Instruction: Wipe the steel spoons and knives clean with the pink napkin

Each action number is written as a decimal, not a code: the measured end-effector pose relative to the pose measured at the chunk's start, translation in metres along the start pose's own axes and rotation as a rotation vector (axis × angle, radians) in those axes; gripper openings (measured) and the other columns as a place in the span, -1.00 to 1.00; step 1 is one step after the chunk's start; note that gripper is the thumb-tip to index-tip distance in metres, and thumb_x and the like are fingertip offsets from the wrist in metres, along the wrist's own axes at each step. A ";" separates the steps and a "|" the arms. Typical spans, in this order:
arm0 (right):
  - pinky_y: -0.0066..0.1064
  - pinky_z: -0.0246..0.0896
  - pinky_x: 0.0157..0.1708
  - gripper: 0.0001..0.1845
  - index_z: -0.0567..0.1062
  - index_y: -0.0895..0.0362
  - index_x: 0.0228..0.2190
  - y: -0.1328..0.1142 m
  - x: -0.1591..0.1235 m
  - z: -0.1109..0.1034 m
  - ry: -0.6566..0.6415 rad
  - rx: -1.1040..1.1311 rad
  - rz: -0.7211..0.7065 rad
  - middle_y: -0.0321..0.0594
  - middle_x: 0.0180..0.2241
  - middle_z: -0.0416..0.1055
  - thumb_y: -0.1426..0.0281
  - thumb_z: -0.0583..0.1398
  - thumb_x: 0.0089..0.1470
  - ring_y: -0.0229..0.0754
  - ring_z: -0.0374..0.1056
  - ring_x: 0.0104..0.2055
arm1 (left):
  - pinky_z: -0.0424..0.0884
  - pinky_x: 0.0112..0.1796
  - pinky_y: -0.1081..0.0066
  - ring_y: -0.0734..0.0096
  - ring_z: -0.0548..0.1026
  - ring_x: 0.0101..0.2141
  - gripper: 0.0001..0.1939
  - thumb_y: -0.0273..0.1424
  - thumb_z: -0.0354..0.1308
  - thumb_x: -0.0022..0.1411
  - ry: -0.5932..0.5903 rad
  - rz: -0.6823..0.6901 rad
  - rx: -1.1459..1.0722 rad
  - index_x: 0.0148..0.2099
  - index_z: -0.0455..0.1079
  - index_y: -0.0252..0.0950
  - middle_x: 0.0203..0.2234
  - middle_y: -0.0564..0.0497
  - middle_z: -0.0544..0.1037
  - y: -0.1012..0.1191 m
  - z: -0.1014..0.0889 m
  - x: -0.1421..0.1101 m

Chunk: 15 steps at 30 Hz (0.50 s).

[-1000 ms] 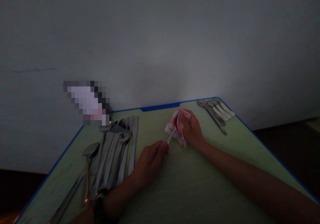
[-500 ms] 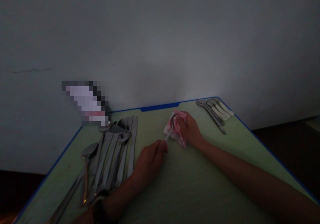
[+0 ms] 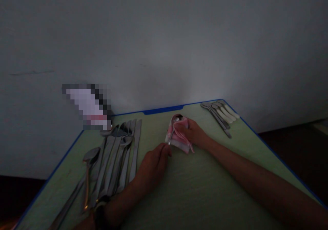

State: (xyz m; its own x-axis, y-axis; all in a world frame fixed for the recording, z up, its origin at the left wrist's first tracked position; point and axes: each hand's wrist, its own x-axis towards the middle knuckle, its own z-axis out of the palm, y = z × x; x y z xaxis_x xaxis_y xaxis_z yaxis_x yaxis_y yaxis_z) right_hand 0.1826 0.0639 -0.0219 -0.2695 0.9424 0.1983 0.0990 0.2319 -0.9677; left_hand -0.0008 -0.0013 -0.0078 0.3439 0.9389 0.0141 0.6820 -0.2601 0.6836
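Note:
My left hand [image 3: 155,162] is closed around the handle end of a metal spoon [image 3: 177,118], low over the middle of the table. The spoon's bowl points away from me and shows above the cloth's upper edge. In my right hand [image 3: 195,133] is a pink and white cloth [image 3: 181,144], folded over part of the spoon, with my fingers pressing it there. Much of the handle is hidden by the cloth and by my left fingers. A dark band circles my left wrist.
Several metal spoons and other cutlery [image 3: 110,165] lie in a row on the left of the green table [image 3: 189,192]. A smaller group with white-handled pieces [image 3: 227,113] lies at the far right corner. A pixelated object [image 3: 87,103] stands at the back left, before the grey wall [image 3: 164,45].
My right hand and the cloth have shifted down along the spoon, uncovering more of its bowl's tip. My left hand has stayed nearly still on the handle.

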 end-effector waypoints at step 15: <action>-0.42 0.20 -0.38 -0.64 0.42 0.19 -0.40 0.002 0.001 0.003 0.060 0.025 0.031 -0.24 -0.47 0.39 0.12 0.12 0.06 -0.26 0.27 -0.43 | 0.21 -0.46 0.45 0.35 0.46 -0.51 -0.70 -0.29 -0.23 0.35 -0.053 -0.032 0.102 -0.26 0.29 -0.25 -0.54 0.04 0.48 0.000 0.001 0.003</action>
State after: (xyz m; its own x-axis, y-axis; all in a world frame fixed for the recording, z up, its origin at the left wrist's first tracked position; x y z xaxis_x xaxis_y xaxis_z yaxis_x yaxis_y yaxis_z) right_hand 0.1798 0.0645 -0.0245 -0.2086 0.9620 0.1761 0.0823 0.1967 -0.9770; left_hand 0.0011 0.0011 -0.0088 0.3532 0.9344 -0.0471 0.7541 -0.2546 0.6054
